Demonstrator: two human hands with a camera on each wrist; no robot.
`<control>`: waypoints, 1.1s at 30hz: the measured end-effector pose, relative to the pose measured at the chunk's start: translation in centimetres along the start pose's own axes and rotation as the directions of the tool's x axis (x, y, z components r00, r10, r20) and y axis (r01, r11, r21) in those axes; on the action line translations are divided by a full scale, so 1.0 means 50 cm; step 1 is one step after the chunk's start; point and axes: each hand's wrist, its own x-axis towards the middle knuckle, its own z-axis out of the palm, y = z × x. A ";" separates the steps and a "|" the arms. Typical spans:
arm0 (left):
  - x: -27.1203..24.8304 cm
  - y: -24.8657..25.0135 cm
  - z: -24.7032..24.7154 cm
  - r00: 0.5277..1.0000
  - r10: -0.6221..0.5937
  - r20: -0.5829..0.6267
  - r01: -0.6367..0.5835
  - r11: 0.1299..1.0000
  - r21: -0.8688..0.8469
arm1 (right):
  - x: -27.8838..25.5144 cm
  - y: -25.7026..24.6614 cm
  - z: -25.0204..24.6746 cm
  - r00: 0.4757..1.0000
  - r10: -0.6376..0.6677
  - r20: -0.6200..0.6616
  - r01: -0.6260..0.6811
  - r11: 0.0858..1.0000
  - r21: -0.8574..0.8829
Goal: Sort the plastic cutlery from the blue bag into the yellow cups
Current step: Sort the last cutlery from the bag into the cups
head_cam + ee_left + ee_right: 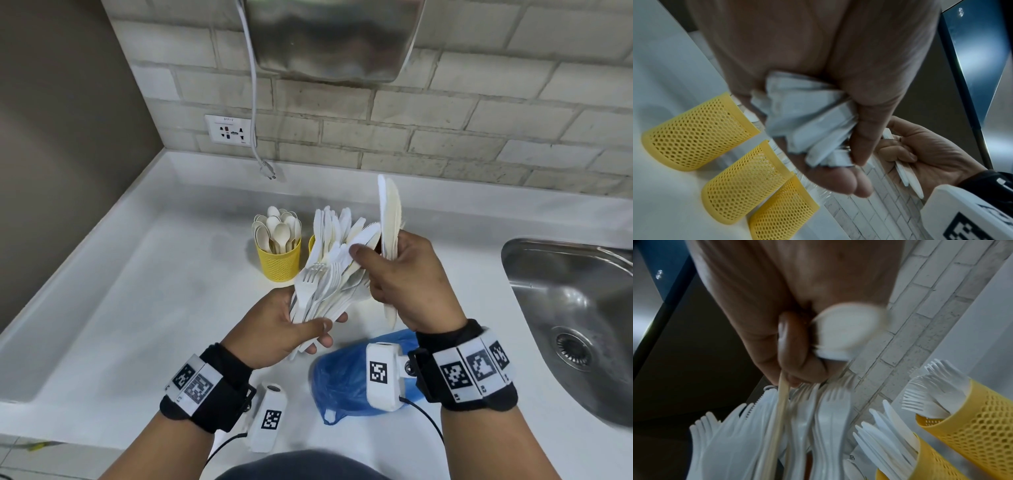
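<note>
My left hand (301,329) grips a thick bundle of white plastic forks and knives (325,281) by the handles, fanned upward over the counter. My right hand (387,263) holds a few knives (388,212) upright, and its thumb touches the bundle. One yellow mesh cup (279,258) full of spoons stands behind the bundle. A second yellow cup (311,244) is mostly hidden by it. In the right wrist view one cup holds knives (931,459) and another holds forks (972,418). The blue bag (346,380) lies crumpled on the counter under my right wrist.
A steel sink (565,308) is set into the white counter (137,308) at the right. A loose cable plug (269,169) hangs by the brick back wall, under a metal dispenser (335,37). A wall socket (230,130) sits at the back left.
</note>
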 end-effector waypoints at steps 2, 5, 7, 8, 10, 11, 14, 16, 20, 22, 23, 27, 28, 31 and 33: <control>-0.001 0.000 -0.001 1.000 -0.001 -0.004 0.001 1.000 -0.007 | -0.003 -0.001 0.000 1.000 -0.011 -0.001 0.011 1.000 0.011; -0.002 0.002 -0.004 1.000 0.003 -0.008 -0.003 1.000 -0.025 | -0.004 -0.007 0.004 1.000 0.014 -0.019 -0.009 0.972 0.235; -0.002 0.004 -0.006 1.000 0.004 -0.009 -0.004 1.000 -0.028 | 0.001 -0.014 0.004 0.999 0.042 -0.032 -0.025 0.908 0.418; -0.002 0.004 -0.006 1.000 0.004 -0.009 -0.004 0.999 -0.032 | 0.005 -0.016 0.002 0.997 0.059 -0.046 -0.029 0.871 0.491; -0.003 0.004 -0.007 1.000 -0.003 -0.018 0.002 0.999 -0.046 | 0.013 -0.021 -0.008 0.993 0.072 -0.094 -0.005 0.818 0.575; -0.003 0.003 -0.007 1.000 -0.009 -0.025 0.008 0.998 -0.057 | 0.016 -0.023 -0.013 0.989 0.072 -0.126 0.016 0.807 0.591; -0.004 0.004 -0.008 0.999 -0.017 -0.039 0.014 0.996 -0.084 | 0.027 -0.019 -0.029 0.975 0.112 -0.192 0.040 0.762 0.646; -0.005 0.007 -0.008 0.999 -0.010 -0.035 0.007 0.996 -0.094 | 0.031 -0.016 -0.038 0.967 0.180 -0.182 0.018 0.659 0.752; -0.008 0.010 -0.006 1.000 -0.004 -0.029 0.000 0.989 -0.150 | 0.027 -0.021 -0.040 0.968 0.233 -0.088 -0.017 0.417 0.909; -0.008 0.010 -0.007 1.000 -0.002 -0.029 -0.003 0.985 -0.175 | 0.029 -0.024 -0.036 0.971 0.223 -0.090 -0.005 0.393 0.920; -0.008 0.011 -0.006 1.000 0.001 -0.028 -0.006 0.983 -0.185 | 0.031 -0.025 -0.034 0.968 0.224 -0.112 0.013 0.401 0.916; -0.007 0.012 -0.007 1.000 0.015 -0.025 -0.020 0.977 -0.211 | 0.037 -0.030 -0.027 0.962 0.193 -0.190 0.101 0.398 0.912; -0.007 0.012 -0.007 1.000 0.018 -0.024 -0.023 0.977 -0.212 | 0.037 -0.033 -0.027 0.963 0.187 -0.196 0.110 0.391 0.914; -0.007 0.010 -0.009 1.000 0.030 -0.008 -0.031 0.974 -0.225 | 0.036 -0.040 -0.026 0.969 0.167 -0.180 0.099 0.407 0.908; -0.006 0.008 -0.009 0.999 0.033 -0.006 -0.033 0.969 -0.245 | 0.035 -0.046 -0.023 0.967 0.148 -0.206 0.119 0.452 0.884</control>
